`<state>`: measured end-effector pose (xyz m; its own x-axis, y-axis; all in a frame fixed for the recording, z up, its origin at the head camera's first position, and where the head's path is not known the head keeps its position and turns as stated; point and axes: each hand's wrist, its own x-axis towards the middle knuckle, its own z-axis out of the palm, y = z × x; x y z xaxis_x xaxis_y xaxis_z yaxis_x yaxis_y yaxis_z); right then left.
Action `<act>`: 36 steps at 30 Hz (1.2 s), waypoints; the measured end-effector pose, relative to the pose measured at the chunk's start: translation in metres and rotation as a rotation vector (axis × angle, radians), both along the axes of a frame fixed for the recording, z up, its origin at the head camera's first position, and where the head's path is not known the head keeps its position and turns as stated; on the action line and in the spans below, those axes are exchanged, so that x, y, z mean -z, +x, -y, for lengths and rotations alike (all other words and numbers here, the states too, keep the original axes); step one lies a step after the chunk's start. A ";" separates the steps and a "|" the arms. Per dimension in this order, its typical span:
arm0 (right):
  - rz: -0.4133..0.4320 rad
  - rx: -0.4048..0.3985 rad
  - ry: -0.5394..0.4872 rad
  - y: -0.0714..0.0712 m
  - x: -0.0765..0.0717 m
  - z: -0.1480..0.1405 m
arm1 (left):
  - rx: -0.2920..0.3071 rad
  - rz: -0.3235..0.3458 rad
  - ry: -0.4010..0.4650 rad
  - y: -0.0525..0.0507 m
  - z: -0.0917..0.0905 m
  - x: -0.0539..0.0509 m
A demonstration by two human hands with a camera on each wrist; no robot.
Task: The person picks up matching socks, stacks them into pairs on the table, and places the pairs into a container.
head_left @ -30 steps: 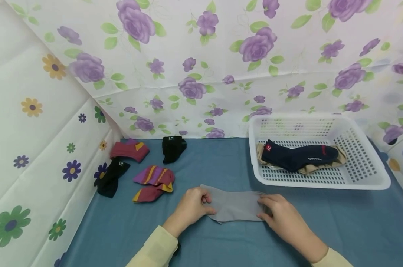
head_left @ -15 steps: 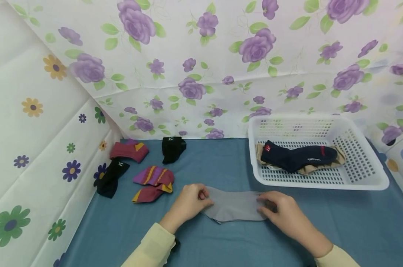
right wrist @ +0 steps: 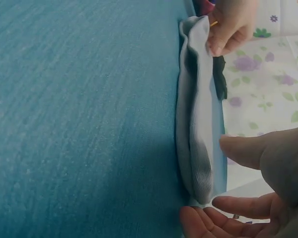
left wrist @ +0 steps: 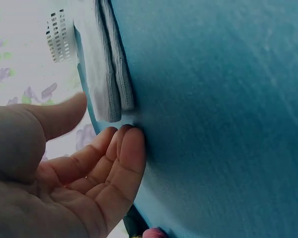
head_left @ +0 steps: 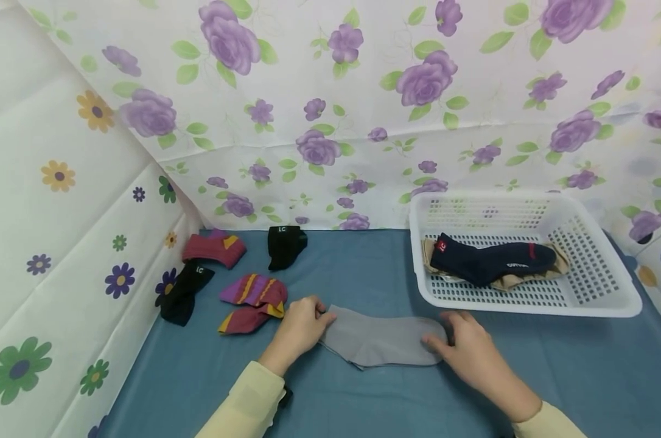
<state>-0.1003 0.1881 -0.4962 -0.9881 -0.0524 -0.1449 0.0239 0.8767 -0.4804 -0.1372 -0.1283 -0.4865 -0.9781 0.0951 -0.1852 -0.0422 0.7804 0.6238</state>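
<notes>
Two grey socks lie flat, one on top of the other, on the blue cloth; the left wrist view shows the stacked grey cuffs. At the cuff end is my left hand, its thumb and loosely bent fingers apart with a gap between them. Around the toe end sits my right hand, thumb over the near side and fingers spread beyond the tip. In the right wrist view the rounded grey toe lies between thumb and fingers without being pinched.
A white plastic basket at the back right holds a navy sock over beige ones. Left of the grey socks lie striped socks, a maroon sock and black socks. Patterned sheets form the back and left walls.
My left hand has drawn left off the cuffs, and my right fingers have loosened and shifted right, so both sock ends show more. The socks stay nearly where they were.
</notes>
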 end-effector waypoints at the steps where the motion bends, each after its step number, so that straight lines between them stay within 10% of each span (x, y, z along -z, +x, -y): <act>1: 0.000 -0.001 0.002 -0.001 0.001 0.000 | -0.002 0.003 -0.002 0.000 0.000 0.001; 23: 0.072 -0.026 -0.010 -0.013 0.004 0.003 | -0.033 0.117 -0.115 -0.005 -0.012 -0.006; 36: 0.099 -0.018 -0.053 -0.012 0.000 0.006 | 0.031 -0.061 -0.054 0.004 -0.010 -0.001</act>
